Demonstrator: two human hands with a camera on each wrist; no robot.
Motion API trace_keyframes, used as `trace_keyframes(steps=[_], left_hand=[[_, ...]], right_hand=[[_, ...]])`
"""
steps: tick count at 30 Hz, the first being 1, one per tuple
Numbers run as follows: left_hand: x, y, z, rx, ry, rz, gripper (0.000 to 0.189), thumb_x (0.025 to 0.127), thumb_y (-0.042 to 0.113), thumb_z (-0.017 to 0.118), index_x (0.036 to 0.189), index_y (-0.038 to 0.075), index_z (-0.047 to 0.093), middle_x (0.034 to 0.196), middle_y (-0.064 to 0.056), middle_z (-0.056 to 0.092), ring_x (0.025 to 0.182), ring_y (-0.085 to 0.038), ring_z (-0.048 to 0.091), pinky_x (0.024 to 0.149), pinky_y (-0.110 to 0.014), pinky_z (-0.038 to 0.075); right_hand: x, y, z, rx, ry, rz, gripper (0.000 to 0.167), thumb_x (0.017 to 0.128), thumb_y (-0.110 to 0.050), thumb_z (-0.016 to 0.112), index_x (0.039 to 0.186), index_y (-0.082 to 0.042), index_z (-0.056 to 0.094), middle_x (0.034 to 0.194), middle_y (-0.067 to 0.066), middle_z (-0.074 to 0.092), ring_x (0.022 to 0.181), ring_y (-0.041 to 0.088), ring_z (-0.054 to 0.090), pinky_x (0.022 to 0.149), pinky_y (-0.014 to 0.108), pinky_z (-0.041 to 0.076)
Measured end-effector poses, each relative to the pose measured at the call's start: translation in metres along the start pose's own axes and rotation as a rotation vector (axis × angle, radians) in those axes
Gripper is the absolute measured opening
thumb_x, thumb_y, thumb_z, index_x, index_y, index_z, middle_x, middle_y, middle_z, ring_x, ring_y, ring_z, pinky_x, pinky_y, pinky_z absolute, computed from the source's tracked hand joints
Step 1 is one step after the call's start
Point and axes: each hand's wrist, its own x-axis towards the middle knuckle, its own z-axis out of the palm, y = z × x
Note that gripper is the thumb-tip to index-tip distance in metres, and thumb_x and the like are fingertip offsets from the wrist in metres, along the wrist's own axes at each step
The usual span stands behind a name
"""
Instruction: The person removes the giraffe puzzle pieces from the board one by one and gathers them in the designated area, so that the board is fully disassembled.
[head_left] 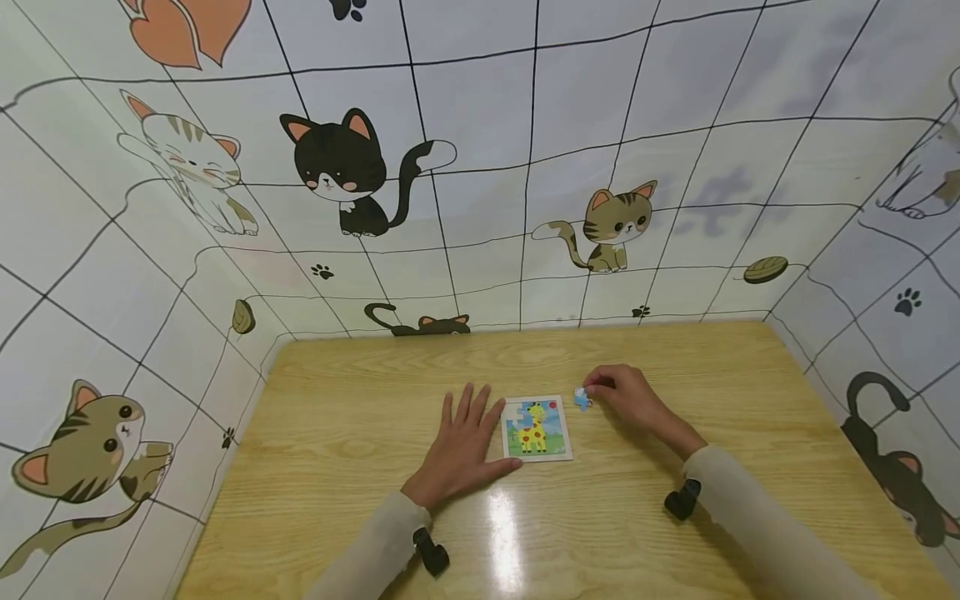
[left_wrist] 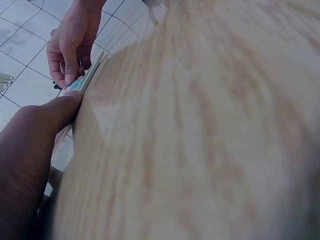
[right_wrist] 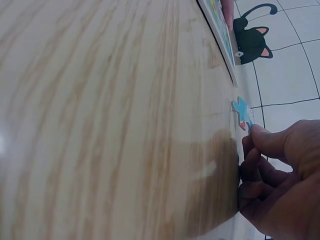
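Observation:
A giraffe jigsaw puzzle (head_left: 533,429) in a pale square frame lies on the wooden table, with a bare gap at its upper left. My left hand (head_left: 459,446) lies with fingers spread along the puzzle's left side, its thumb at the lower edge; the left wrist view has that thumb (left_wrist: 65,107) against the frame. Just right of the puzzle, my right hand (head_left: 626,396) pinches a light blue puzzle piece (head_left: 582,398) between thumb and fingers. In the right wrist view the same piece (right_wrist: 243,114) shows blue and white with a bit of red.
The wooden table (head_left: 337,400) meets walls covered with a cat-print grid sheet (head_left: 487,208) at the back and sides. A dark wrist camera (head_left: 431,552) sits on the left sleeve, and another camera (head_left: 682,500) on the right.

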Motion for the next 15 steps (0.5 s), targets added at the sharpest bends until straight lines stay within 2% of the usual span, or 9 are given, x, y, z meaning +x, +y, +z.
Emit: trace_keyframes(steps=[6, 11, 15], left_hand=[[-0.0004, -0.0007, 0.0012, 0.007, 0.008, 0.005, 0.108, 0.096, 0.090, 0.045, 0.177, 0.021, 0.027, 0.185, -0.011, 0.011, 0.171, -0.039, -0.001, 0.132, -0.069, -0.002], [0.0012, -0.0008, 0.0024, 0.017, 0.005, 0.003, 0.109, 0.095, 0.092, 0.044, 0.178, 0.022, 0.025, 0.186, -0.010, 0.010, 0.171, -0.038, -0.003, 0.132, -0.068, -0.004], [0.0002, -0.0001, 0.0026, 0.021, 0.011, 0.002, 0.109, 0.095, 0.092, 0.044, 0.177, 0.021, 0.027, 0.185, -0.012, 0.011, 0.171, -0.039, -0.001, 0.132, -0.069, -0.001]], right_hand=[[0.0026, 0.0019, 0.0004, -0.015, -0.012, -0.023, 0.010, 0.105, -0.002, 0.073, 0.102, -0.006, 0.082, 0.100, 0.003, 0.079, 0.092, 0.017, 0.071, 0.081, 0.032, 0.058], [0.0058, 0.0065, -0.0009, -0.042, -0.008, -0.058, 0.010, 0.104, -0.001, 0.074, 0.101, -0.007, 0.082, 0.100, 0.002, 0.080, 0.093, 0.017, 0.072, 0.082, 0.035, 0.059], [0.0073, 0.0087, -0.0005, -0.053, -0.018, -0.064, 0.009, 0.104, -0.002, 0.074, 0.103, -0.007, 0.082, 0.102, 0.003, 0.080, 0.094, 0.019, 0.073, 0.083, 0.038, 0.059]])
